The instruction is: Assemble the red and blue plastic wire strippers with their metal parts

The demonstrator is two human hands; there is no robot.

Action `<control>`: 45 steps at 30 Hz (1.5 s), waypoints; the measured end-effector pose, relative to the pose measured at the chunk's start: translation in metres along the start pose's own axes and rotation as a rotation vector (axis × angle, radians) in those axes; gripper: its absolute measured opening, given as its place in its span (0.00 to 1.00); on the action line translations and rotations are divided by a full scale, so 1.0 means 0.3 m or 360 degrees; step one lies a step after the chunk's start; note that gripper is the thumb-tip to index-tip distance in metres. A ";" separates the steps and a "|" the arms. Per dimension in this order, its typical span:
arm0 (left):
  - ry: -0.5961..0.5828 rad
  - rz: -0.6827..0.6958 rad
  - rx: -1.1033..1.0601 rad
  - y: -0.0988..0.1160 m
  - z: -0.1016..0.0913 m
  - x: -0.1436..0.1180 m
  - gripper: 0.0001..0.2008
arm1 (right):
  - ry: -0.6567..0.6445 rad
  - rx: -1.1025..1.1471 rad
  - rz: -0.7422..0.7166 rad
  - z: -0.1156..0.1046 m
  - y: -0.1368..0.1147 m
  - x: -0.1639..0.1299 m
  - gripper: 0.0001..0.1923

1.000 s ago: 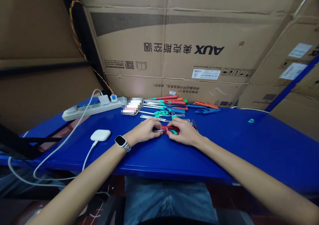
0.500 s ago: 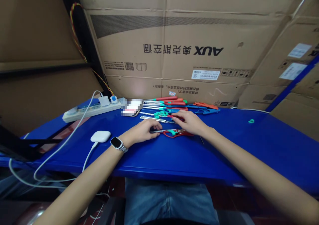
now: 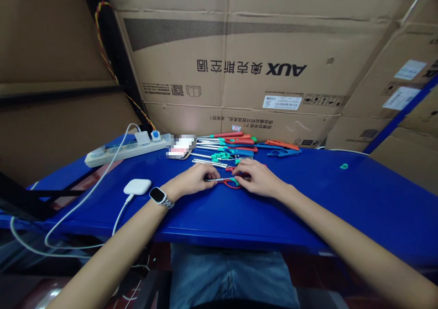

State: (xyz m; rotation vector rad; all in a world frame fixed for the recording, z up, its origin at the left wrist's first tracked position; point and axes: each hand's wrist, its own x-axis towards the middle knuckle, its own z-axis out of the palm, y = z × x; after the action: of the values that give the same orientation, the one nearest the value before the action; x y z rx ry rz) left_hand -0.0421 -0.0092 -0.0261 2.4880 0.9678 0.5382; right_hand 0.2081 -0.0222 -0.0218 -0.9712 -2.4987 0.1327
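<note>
Partly hidden, red scissors [image 3: 230, 181], left hand [image 3: 193, 180] pinching blade, right hand [image 3: 258, 180] covering handle, grip unclear

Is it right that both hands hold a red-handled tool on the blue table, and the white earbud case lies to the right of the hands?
Not quite. The head view shows the earbud case to the left of the hands, beside the left hand, not to the right. The rest holds: the left hand and the right hand hold the red-handled tool on the blue table.
</note>
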 end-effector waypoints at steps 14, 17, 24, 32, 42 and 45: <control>-0.0023 -0.0007 0.0001 0.014 -0.004 -0.004 0.10 | -0.0037 -0.0238 -0.0101 0.034 -0.028 -0.026 0.14; -0.0022 -0.0009 0.0004 0.009 -0.002 -0.004 0.11 | -0.0040 -0.0263 -0.0064 0.037 -0.031 -0.029 0.14; -0.0029 0.0009 0.0068 -0.001 0.001 -0.010 0.11 | -0.0014 -0.0155 0.0004 0.042 -0.051 -0.001 0.12; -0.0009 0.0030 0.0025 0.012 0.001 -0.010 0.11 | 0.0045 0.0266 0.0050 0.092 -0.042 0.021 0.07; 0.0053 0.0113 0.0166 -0.010 0.021 -0.003 0.06 | 0.0149 0.0284 0.0039 0.112 -0.041 0.015 0.06; 0.0043 0.0149 0.0317 0.009 0.017 -0.007 0.06 | 0.0150 0.0282 0.0055 0.117 -0.040 0.017 0.06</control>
State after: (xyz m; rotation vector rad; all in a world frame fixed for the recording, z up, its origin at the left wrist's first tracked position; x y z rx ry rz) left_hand -0.0395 -0.0137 -0.0294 2.7212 0.9607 0.5291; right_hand 0.1819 -0.0252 -0.0482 -0.9257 -2.3402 0.3062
